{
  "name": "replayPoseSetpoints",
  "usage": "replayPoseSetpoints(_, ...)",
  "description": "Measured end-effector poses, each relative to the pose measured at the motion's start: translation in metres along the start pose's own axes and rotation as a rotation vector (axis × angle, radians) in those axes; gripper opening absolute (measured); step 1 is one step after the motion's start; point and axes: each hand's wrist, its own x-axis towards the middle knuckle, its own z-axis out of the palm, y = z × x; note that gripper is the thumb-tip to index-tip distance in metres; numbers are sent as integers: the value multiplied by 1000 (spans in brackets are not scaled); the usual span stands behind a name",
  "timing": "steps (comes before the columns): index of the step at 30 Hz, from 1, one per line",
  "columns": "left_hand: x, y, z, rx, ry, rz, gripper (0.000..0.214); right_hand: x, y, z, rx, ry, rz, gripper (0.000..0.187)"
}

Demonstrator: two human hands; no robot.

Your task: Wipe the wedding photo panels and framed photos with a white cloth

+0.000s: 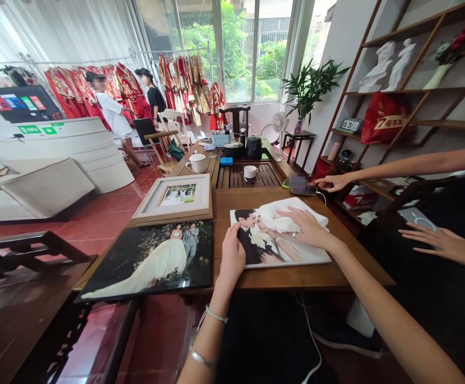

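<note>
Here's the right hand (306, 229), fingers spread wide, pressing a white cloth (270, 216) onto the white-edged photo panel (268, 242), near the worktop's (224, 205) front edge! Left hand (232, 253) braces its left side, grip impossible to tell. Looks mid-wipe: cloth over the upper right, lower part uncovered; whether that's done, can't say. Count them: one cloth, three pictures, including one dark panel (168, 250) and one framed photo (176, 197), both untouched, alongside.
</note>
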Motion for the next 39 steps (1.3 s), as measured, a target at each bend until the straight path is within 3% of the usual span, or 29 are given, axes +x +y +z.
replayPoseSetpoints(5,0,-2,0,-9,0,-12,55,36,4,3,-35,0,57,59)
replayPoseSetpoints(10,1,0,0,6,7,-44,54,43,-1,8,-43,8,72,62)
replayPoseSetpoints(15,1,1,1,7,27,-57,55,5,-19,10,-72,11,-50,63)
replayPoseSetpoints(18,1,0,2,2,27,-59,55,-35,-34,9,-71,3,-152,77)
replayPoseSetpoints(21,1,-1,2,-4,22,-63,54,-69,-45,5,-48,-13,-180,88)
replayPoseSetpoints(24,1,-2,2,6,14,-62,52,-82,-46,-1,-11,-43,-180,89)
replayPoseSetpoints(28,1,-2,1,6,9,-51,52,-65,-31,-5,10,-60,-150,78)
replayPoseSetpoints(33,1,0,0,1,5,-28,54,-18,-8,0,3,0,-53,63)
replayPoseSetpoints(39,1,0,0,6,6,-39,54,18,-10,6,-25,23,35,57)
